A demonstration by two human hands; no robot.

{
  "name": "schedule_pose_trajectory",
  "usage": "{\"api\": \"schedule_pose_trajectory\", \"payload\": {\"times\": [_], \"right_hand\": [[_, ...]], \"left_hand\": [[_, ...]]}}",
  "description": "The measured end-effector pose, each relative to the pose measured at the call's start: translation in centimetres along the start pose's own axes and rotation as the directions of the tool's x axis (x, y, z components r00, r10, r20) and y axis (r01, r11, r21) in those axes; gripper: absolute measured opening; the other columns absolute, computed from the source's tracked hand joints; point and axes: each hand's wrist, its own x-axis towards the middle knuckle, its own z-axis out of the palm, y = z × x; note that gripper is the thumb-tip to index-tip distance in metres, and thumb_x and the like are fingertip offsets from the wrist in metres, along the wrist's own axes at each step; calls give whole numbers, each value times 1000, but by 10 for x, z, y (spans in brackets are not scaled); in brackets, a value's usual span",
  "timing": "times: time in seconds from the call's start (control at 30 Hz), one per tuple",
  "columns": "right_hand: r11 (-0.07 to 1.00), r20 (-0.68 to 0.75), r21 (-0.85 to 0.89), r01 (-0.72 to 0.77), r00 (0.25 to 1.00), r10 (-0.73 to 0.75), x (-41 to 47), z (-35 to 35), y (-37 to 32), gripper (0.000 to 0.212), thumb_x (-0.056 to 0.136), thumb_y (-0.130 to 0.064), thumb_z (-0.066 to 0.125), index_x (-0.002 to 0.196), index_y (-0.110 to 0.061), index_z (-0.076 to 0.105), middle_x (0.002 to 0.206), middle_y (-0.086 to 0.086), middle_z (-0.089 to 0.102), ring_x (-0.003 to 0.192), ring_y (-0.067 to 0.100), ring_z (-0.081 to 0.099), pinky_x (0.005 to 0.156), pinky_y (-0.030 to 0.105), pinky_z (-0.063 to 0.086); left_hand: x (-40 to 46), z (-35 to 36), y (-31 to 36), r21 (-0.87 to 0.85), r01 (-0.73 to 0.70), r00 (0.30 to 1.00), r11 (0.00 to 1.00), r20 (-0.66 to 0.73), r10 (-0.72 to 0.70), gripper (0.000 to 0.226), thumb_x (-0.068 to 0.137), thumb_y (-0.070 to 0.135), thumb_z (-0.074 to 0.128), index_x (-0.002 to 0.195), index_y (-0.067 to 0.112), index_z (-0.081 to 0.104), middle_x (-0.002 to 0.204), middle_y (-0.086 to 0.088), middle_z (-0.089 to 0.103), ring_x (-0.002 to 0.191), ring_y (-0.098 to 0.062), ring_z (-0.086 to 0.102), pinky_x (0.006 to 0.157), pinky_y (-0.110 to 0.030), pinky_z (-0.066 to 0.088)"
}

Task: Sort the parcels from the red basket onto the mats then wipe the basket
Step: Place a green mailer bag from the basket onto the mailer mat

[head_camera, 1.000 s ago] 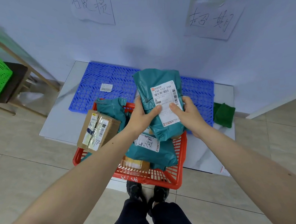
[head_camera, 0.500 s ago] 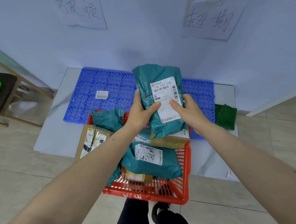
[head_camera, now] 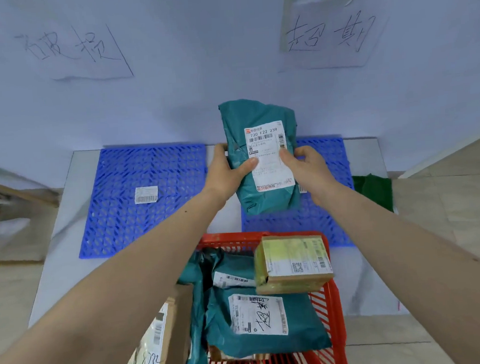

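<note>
Head cam: label slip [head_camera: 146,194] on L blue mat [head_camera: 116,219], green cloth [head_camera: 374,191] R.

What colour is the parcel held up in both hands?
Teal green, with a white shipping label; the held parcel shows clearly in the head view.

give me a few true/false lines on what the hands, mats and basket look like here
1. Both hands, left hand and right hand, hold the teal parcel. True.
2. The left blue mat holds a cardboard box. False: only a small barcode label lies on it.
3. The red basket is empty. False: parcels remain, including a taped box.
4. A green cloth lies right of the right blue mat. True.
</note>
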Motion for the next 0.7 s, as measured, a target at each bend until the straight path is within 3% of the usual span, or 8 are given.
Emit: {"api": "schedule_pose_trajectory", "payload": {"times": [0.2, 0.3, 0.43, 0.57, 0.7], "right_hand": [[995, 28, -33, -90, 995, 91, 68, 6, 39, 36, 94, -39, 62, 116, -15, 46, 107, 0, 61, 84, 6, 61, 62, 21, 47], [989, 41, -53, -137, 989, 140, 98, 10, 66, 31, 95, -35, 61, 114, -16, 45, 98, -6, 58, 80, 3, 58, 59, 19, 46], [972, 54, -84, -221, 973, 226, 137, 22, 102, 37, 94, -39, 61, 117, -16, 45, 113, 5, 61, 100, 22, 65, 74, 35, 54], [967, 65, -20, -253, 965, 254, 172, 37, 127, 31, 96, -28, 61, 118, -15, 42, 108, 4, 59, 94, 22, 63, 70, 32, 55], [969, 54, -44, -242, 968, 244, 199, 48, 145, 36, 95, -26, 62, 121, -15, 40, 107, 2, 59, 95, 22, 63, 84, 36, 54]], "left_hand": [[63, 27, -44, 15, 105, 994, 994, -44, -104, 43, 84, 25, 76, 115, 12, 50, 109, -4, 63, 97, -19, 64, 83, -36, 58], [90, 40, -75, 35, 187, 982, 982, -47, -185, 41, 83, 24, 77, 114, 13, 53, 108, -4, 64, 99, -23, 65, 86, -41, 57], [126, 52, -111, 67, 267, 962, 961, -76, -262, 46, 80, 25, 80, 113, 14, 50, 117, -9, 64, 103, -26, 64, 89, -45, 56], [157, 63, -138, 167, 269, 962, 949, -86, -258, 45, 85, 28, 75, 119, 13, 49, 121, -7, 61, 108, -26, 61, 95, -44, 52], [183, 71, -154, 272, 258, 966, 927, -91, -243, 49, 87, 28, 71, 126, 8, 47, 124, -7, 60, 113, -27, 58, 97, -43, 49]]}}
